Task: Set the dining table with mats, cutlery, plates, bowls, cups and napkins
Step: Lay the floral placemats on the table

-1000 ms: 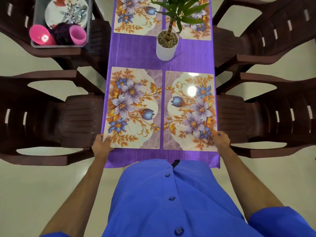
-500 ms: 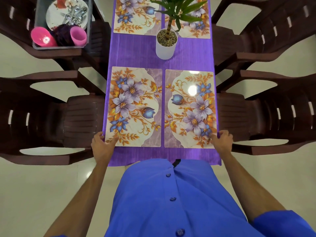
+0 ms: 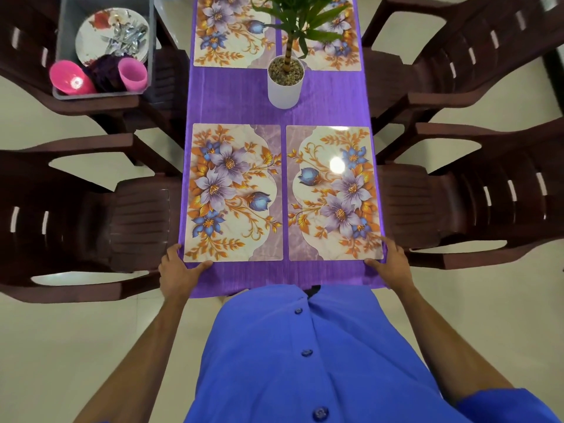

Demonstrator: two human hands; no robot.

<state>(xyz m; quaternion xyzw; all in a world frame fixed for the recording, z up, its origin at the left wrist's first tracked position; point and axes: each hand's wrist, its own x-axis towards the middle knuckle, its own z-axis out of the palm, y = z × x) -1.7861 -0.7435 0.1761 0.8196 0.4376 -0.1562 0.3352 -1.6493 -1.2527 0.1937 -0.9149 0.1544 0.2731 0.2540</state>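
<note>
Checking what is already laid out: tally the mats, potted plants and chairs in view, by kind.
Mats: 4, near left, near right, far left, far right
Potted plant: 1
Chairs: 4, at
Total: 9

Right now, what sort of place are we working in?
Most likely a home dining room: a narrow table under a purple cloth with floral mats, dark plastic armchairs along both sides, and a grey tub of plates and pink cups on one chair.
</note>
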